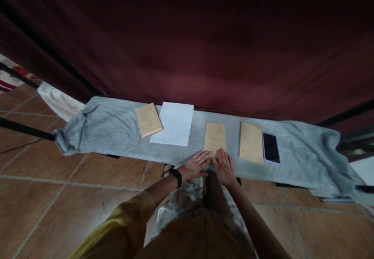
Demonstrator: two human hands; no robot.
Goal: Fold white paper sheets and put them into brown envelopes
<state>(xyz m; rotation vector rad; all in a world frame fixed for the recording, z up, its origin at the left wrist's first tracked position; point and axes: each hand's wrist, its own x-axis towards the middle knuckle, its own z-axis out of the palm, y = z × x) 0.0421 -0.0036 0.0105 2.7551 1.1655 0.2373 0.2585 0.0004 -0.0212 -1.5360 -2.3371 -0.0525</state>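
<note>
A brown paper envelope (215,134) lies upright in front of me on the grey cloth-covered table (117,142). My left hand (196,164) rests flat at its lower left corner, fingers stretched out. On the envelope's bottom edge lies my right hand (224,168), also flat with fingers extended. The two hands nearly meet and cover the lower end of the envelope. Left of it is a stack of white paper (175,124). Another brown envelope (148,119) overlaps that stack's left side. More brown envelopes, seemingly a pile (251,142), lie to the right of my right hand.
A phone (271,148) with a dark screen lies right of the envelope pile. Behind the table hangs a dark red curtain (181,68). Black metal bars (26,128) stand at the left. The floor has brown tiles (87,200).
</note>
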